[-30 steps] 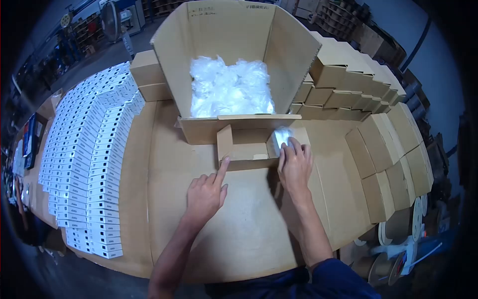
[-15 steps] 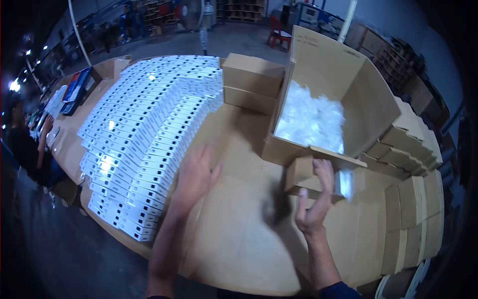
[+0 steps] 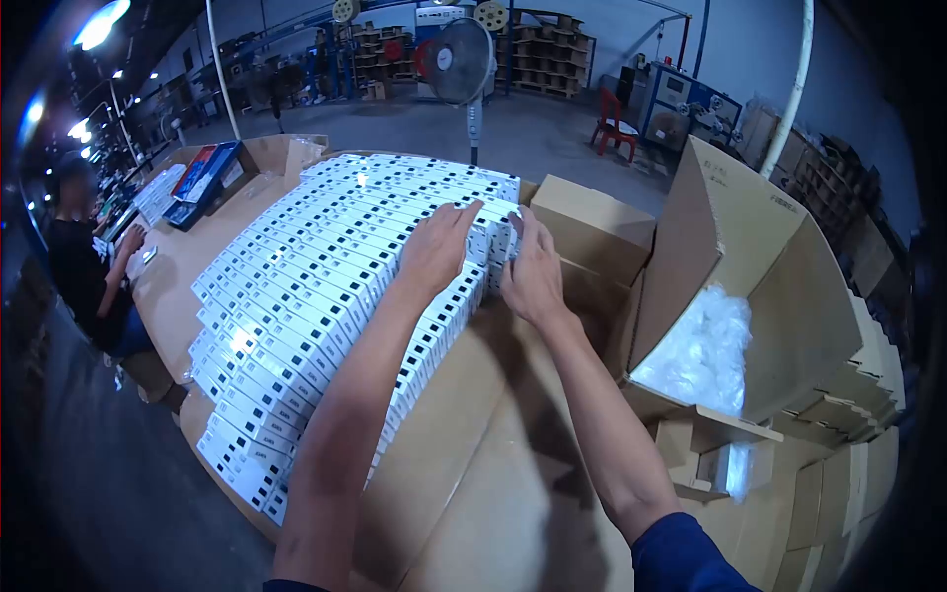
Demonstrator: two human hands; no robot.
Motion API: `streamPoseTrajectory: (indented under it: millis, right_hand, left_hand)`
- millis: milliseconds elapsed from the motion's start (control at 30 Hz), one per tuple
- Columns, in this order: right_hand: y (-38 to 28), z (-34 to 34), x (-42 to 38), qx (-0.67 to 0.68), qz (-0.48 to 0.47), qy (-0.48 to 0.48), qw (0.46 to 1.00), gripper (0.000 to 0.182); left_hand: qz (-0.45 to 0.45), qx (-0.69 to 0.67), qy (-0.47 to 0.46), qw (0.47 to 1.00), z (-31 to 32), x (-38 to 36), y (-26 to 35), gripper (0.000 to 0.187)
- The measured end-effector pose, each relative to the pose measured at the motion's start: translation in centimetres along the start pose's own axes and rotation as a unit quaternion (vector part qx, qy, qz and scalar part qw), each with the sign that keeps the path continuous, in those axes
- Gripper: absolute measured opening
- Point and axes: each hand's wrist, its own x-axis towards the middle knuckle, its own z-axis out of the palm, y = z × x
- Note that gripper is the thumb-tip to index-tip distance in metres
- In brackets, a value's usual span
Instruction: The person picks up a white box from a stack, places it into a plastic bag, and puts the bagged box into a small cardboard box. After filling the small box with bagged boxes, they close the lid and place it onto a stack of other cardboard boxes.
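The stack of white boxes covers the left part of the cardboard-covered table. Left hand lies palm-down on the stack's far right corner, fingers curled over the top boxes. Right hand grips the same corner's end face. The large open carton holding clear plastic bags stands right of the stack.
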Motion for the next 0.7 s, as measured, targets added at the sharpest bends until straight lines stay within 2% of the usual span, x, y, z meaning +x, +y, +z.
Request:
streamPoseTrajectory:
  millis: [233, 367, 400, 433, 533, 700]
  right_hand:
    - [1.4, 1.4, 0.2, -0.026, 0.011, -0.041, 0.999, 0.086]
    - [0.7, 0.8, 0.2, -0.012, 0.021, -0.047, 0.999, 0.085]
    - [0.3, 0.4, 0.0, -0.003, 0.026, -0.042, 0.999, 0.084]
    - [-0.2, -0.1, -0.3, 0.005, 0.031, -0.037, 0.999, 0.084]
    - [-1.1, -2.0, -2.0, 0.122, 0.039, -0.001, 0.992, 0.082]
    - [-4.8, -8.4, -7.0, 0.372, 0.125, -0.055, 0.918, 0.081]
  left_hand:
    - [0.044, 0.067, 0.024, 0.996, 1.2, -0.1, -1.3, 0.057]
    - [0.005, 0.093, -0.014, 0.996, 0.9, -0.5, -0.7, 0.031]
    - [0.017, 0.091, 0.016, 0.996, 0.6, -0.7, -0.6, 0.023]
    - [0.010, 0.076, 0.018, 0.997, 0.3, -0.9, -0.5, 0.026]
    - [-0.020, 0.016, 0.033, 0.999, -2.0, -1.8, 1.3, 0.032]
    - [-0.056, -0.063, 0.097, 0.992, -8.0, -3.6, 7.9, 0.032]
